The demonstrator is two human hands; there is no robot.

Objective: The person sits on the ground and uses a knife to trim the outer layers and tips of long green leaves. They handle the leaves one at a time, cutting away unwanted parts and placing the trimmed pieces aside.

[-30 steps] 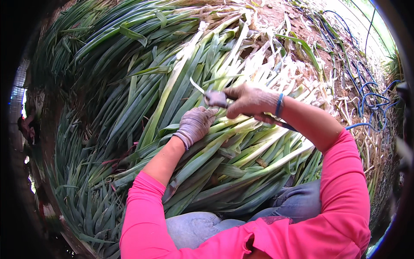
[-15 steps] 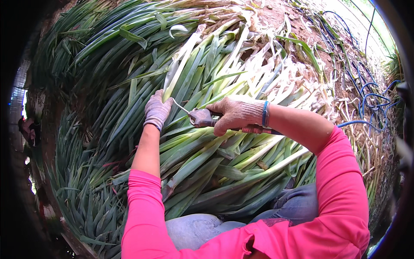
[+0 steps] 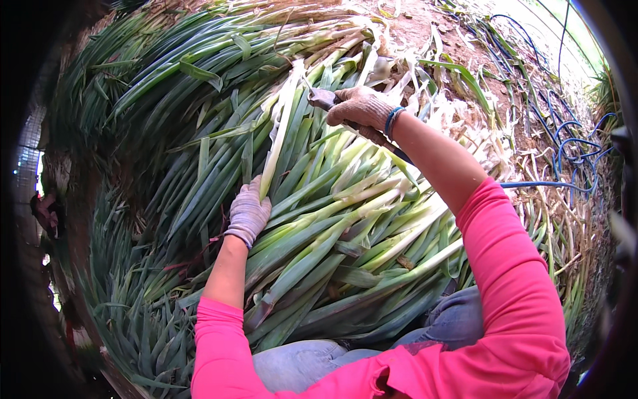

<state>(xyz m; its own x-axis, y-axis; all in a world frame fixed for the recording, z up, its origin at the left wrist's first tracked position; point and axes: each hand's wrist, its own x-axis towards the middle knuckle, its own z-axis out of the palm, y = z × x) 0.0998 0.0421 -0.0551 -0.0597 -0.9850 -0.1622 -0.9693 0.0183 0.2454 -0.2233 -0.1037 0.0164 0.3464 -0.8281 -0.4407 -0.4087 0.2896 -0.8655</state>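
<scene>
My left hand (image 3: 250, 214), in a pale knitted glove, is closed round the lower part of a long leek-like stalk (image 3: 280, 133), whose white end points away from me. Up and to the right, my right hand (image 3: 361, 108), in a tan glove, grips a grey hand tool (image 3: 319, 98) with a thin curved nozzle and a hose trailing back under my forearm. The nozzle is near the stalk's white end; I cannot tell if it touches. Both hands are over a dense heap of green leafy stalks (image 3: 186, 159) with pale root ends toward the upper right.
Loose blue hose (image 3: 575, 149) coils on the littered soil at the right. Reddish dirt (image 3: 458, 36) shows at the top right. More green stalks (image 3: 133, 346) lie at lower left, and my jeans-clad legs (image 3: 299, 366) are at the bottom under my pink sleeves.
My left hand moved left, onto the long stalk, and then down toward me. My right hand with the tool first dipped, then moved up and away, near the stalk's white end.
</scene>
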